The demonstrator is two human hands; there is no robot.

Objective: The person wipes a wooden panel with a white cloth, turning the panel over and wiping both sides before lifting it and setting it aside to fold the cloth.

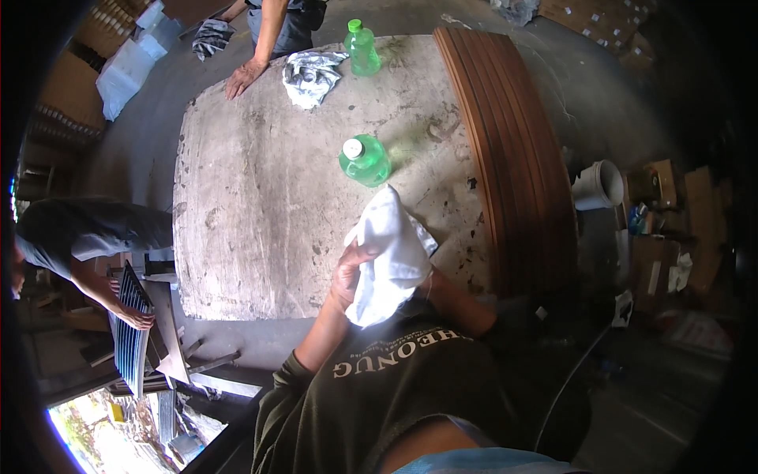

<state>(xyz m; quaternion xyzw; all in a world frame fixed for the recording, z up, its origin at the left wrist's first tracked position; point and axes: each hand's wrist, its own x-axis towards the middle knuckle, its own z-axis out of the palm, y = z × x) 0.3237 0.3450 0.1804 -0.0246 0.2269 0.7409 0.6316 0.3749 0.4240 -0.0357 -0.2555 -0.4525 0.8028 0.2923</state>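
Note:
A white cloth is held up in front of my body, over the near edge of the table. My left hand grips its left side, with the thumb lying across the fabric. At the cloth's lower right is my right hand, mostly covered by the folds, so its fingers are hidden. Just beyond the cloth stands a green see-through bottle with a white cap. A darker patterned bit of fabric shows at the cloth's right edge.
Brown slatted boards lie along the right of the worn table. Farther back are a green-capped bottle and a crumpled rag. One person's hand rests on the far edge; another person holds a dark slatted panel.

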